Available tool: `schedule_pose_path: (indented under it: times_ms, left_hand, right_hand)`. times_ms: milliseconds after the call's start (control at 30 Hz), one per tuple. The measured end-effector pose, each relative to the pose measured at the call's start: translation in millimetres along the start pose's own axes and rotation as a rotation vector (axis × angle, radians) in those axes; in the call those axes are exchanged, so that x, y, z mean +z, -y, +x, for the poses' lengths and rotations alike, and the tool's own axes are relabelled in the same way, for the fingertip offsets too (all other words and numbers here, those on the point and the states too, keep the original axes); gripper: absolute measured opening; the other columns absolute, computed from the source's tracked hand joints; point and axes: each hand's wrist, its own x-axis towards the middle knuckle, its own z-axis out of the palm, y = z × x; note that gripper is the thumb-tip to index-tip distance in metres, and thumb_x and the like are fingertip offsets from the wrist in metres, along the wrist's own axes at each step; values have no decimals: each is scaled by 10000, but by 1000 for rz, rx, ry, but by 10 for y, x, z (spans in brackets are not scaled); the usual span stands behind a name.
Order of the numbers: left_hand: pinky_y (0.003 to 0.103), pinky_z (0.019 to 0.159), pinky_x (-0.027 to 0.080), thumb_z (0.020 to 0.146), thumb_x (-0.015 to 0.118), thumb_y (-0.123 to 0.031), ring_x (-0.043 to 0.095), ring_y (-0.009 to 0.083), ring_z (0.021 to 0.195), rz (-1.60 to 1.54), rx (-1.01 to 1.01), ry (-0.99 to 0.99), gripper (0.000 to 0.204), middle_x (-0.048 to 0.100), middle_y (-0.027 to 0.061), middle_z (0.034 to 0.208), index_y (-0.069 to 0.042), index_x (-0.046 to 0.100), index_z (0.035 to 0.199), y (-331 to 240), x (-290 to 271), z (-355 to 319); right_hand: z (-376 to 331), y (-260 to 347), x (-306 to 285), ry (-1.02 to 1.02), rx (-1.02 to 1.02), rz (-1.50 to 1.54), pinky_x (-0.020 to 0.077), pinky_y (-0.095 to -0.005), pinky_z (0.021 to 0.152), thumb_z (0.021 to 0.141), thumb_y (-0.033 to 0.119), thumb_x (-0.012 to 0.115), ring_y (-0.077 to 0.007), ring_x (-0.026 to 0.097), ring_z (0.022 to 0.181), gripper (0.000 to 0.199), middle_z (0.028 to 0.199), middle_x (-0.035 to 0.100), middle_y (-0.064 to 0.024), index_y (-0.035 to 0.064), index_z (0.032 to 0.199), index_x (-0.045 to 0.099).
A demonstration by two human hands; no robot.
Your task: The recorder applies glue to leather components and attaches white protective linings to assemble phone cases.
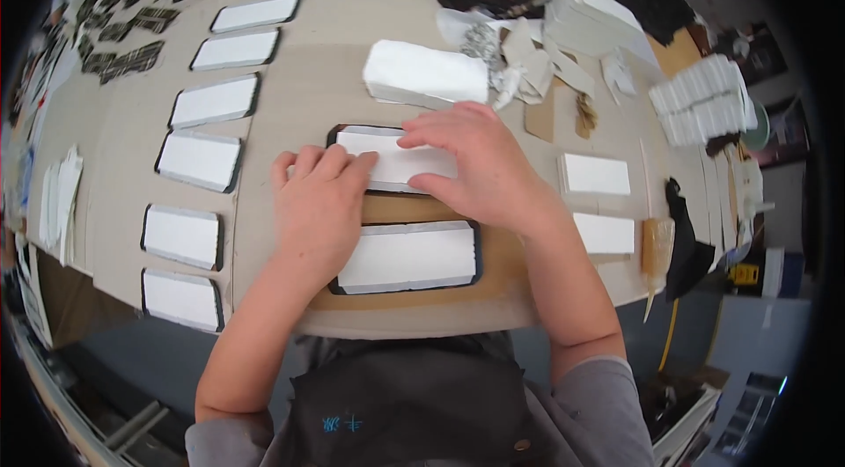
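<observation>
Counter: beige, carrying white panels with dark edges.
Upper panel: mid-counter, beneath both hands.
Left hand: fingers bent at the panel's left end; cannot tell whether it grips.
Right hand: open, thumb and fingers spread apart over the right part.
Lower panel: nearer the person, just beside the upper one.
White stack: just beyond the right hand.
Left: six panels.
Right: two blocks, amber bottle.
Far left: plaid strips.

White panels look smooth, matt and papery, the plaid scraps woven cloth.
</observation>
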Motion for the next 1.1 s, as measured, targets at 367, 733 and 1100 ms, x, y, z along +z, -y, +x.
schedule_pose_path:
  times_ms: [367, 733, 1100]
  left_hand:
    - [432, 984, 338, 959, 609, -106, 540, 240, 988, 12, 11, 3, 225, 581, 22, 953, -158, 704, 1156, -45, 8, 6]
    - [437, 966, 340, 931, 685, -196, 546, 218, 955, 104, 36, 0, 217, 583, 11, 921, -171, 736, 1140, -90, -16, 41]
    - [461, 973, 365, 916, 712, -235, 563, 243, 885, 160, 100, -14, 160, 594, 38, 858, -120, 753, 1021, -156, -17, 176]
  right_hand:
    - [-489, -468, -91, -137, 599, 340, 532, -250, 742, 894, 38, 678, -81, 596, 799, 108, 861, 639, -7, 10, 996, 659]
    - [-502, -535, 63, -72, 726, 596, 539, -242, 665, 895, 34, 671, -104, 648, 725, 104, 836, 654, -34, -2, 983, 630]
    - [-503, -608, 41, -35, 763, 738, 552, -229, 641, 887, 32, 693, -97, 666, 698, 101, 827, 676, -36, -2, 972, 651]
